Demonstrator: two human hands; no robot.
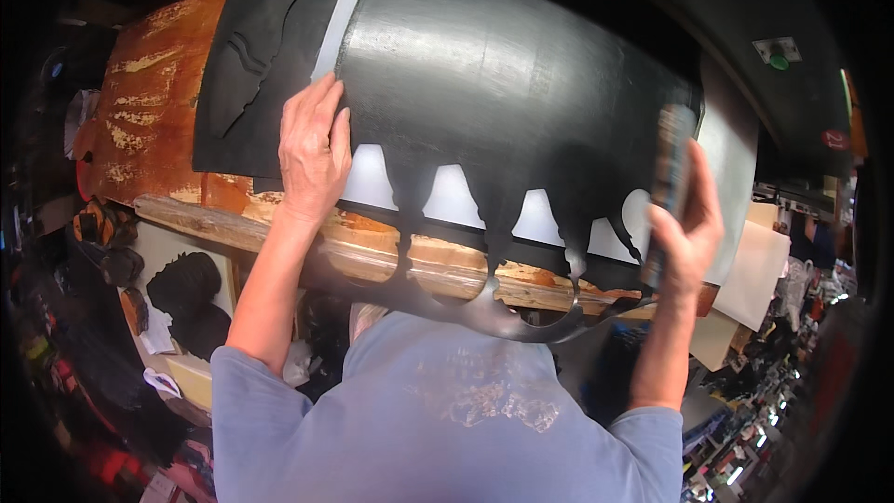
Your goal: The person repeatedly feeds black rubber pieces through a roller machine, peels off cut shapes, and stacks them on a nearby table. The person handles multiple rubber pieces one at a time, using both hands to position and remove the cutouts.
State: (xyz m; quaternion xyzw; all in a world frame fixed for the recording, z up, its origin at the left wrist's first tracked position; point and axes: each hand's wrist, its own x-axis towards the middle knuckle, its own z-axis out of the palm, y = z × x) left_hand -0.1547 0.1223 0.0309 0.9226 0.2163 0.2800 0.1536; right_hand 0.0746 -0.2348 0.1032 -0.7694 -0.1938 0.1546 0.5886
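Observation:
A large black sheet (503,65), which looks like rubber or leather, lies over a white board (368,179). Rounded cut-outs run along its near side, and a thin scalloped strip droops over the bench edge toward me. My left hand (315,144) lies flat at the sheet's left edge, fingers stretched out and holding nothing. On the right, my right hand (689,224) grips a cutting die (669,168), a long, narrow band with a worn bluish-brown side, standing on edge over the sheet's right part. Motion blurs the die, and its full outline is hidden.
Left of the sheet are another dark sheet (265,65) and a scraped orange-brown board (163,93). A rough wooden edge (205,224) borders the bench. A dark machine part with a green button (778,61) overhangs the upper right. Black cut pieces (186,293) lie lower left.

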